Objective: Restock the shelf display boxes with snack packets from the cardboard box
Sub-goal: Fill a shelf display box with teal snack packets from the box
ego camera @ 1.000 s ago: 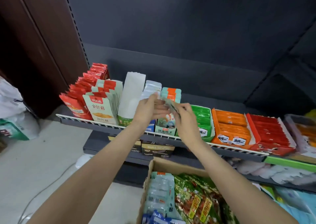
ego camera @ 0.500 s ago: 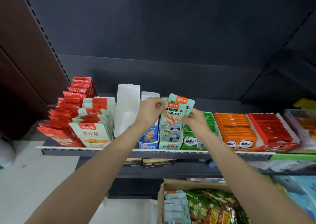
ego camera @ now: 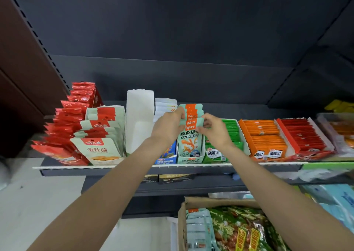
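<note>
Lighting is even and moderately bright, apparently from overhead, with soft shadow beneath the dark grey metal shelf (ego camera: 134,171). Wide-angle distortion bows that edge. The glossy red foil packets (ego camera: 57,151) at left and the frame margins are blurred; central print reads sharply.

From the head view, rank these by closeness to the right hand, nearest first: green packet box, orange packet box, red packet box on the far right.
1. Green packet box: right beside the right hand, just to its right.
2. Orange packet box: next along the shelf, further right.
3. Red packet box: farthest, toward the shelf's right end.
</note>
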A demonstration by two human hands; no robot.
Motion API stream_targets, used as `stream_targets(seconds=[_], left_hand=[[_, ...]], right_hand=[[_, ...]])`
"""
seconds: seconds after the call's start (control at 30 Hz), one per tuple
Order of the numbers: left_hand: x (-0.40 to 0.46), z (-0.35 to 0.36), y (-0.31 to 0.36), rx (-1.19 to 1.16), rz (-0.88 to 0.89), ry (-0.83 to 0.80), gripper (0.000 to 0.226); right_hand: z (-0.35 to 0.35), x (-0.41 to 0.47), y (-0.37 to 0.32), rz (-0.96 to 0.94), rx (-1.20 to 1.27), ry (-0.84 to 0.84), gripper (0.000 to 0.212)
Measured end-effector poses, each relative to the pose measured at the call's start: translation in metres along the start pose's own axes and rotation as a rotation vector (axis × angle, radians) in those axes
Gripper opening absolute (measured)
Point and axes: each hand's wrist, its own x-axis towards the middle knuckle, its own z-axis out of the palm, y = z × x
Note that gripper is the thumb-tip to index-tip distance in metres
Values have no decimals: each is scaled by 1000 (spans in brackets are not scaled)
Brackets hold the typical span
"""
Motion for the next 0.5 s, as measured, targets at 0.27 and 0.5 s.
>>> stream_targets(seconds=[0.27,0.5], left_hand=[[-16,3,20,249,55,108,37],[-76,49,54,-3,36,129,25]], right_hand=[[-10,-14,-9,30,-14,156,33],[-34,-76,4,63,135,18,21]])
